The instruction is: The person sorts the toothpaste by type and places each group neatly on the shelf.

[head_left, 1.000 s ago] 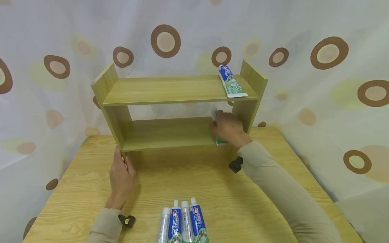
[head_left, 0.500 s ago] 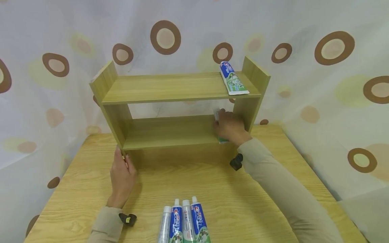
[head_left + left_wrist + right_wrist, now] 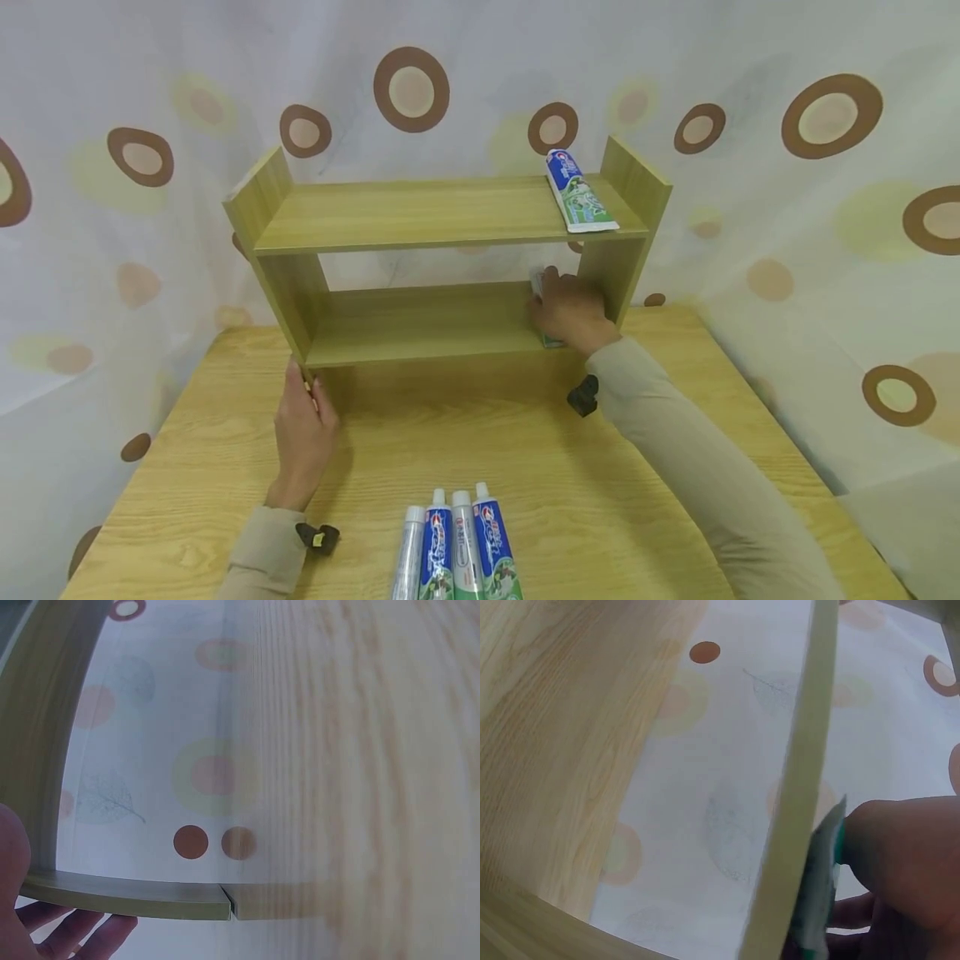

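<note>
A two-tier wooden shelf (image 3: 412,212) stands at the back of the table. My left hand (image 3: 303,437) grips the bottom of its left side panel; in the left wrist view the fingers (image 3: 79,930) curl under the panel's edge. At the right end of the lower board, my right hand (image 3: 572,312) holds a toothpaste tube (image 3: 553,342), mostly hidden behind the fingers. The right wrist view shows the green-white tail of this tube (image 3: 819,881) at the board's front edge. Above it, a blue-and-green toothpaste tube (image 3: 577,193) lies on the top board, tail toward me.
Several toothpaste tubes (image 3: 460,546) lie side by side on the wooden table (image 3: 600,500) at the near middle, caps pointing to the shelf. The shelf's right side panel (image 3: 611,267) is close beside my right hand. A patterned cloth (image 3: 465,83) hangs behind.
The head view has shifted slightly. My right hand keeps hold of the tube at the right of the lower board, its green tail now showing less. My left hand has stayed on the panel.
</note>
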A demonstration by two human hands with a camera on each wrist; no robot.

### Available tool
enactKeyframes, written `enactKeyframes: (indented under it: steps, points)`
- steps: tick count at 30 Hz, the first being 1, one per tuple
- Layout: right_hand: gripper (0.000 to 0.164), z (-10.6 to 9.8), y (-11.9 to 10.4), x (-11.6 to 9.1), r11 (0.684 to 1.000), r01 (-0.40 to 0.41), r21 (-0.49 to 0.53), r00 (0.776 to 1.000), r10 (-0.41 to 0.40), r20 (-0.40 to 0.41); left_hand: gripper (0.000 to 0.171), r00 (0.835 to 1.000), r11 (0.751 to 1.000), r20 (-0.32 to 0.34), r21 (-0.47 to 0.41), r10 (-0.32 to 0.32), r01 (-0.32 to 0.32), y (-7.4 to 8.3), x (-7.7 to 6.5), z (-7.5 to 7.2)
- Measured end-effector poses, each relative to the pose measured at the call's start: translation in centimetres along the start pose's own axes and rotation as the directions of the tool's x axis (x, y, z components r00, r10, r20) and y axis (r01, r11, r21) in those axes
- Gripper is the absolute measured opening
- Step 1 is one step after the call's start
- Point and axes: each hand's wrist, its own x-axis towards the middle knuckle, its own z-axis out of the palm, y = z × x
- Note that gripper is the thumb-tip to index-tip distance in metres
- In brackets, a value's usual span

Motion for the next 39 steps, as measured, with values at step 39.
enactKeyframes:
  steps: [39]
  points:
    - [0.079, -0.2, -2.5, -7.8, 0.957, 0.074, 0.280, 0.987, -0.030, -0.157, 0.048, 0.999, 0.999, 0.028, -0.003, -0.040, 0.040, 0.2, 0.0, 0.0]
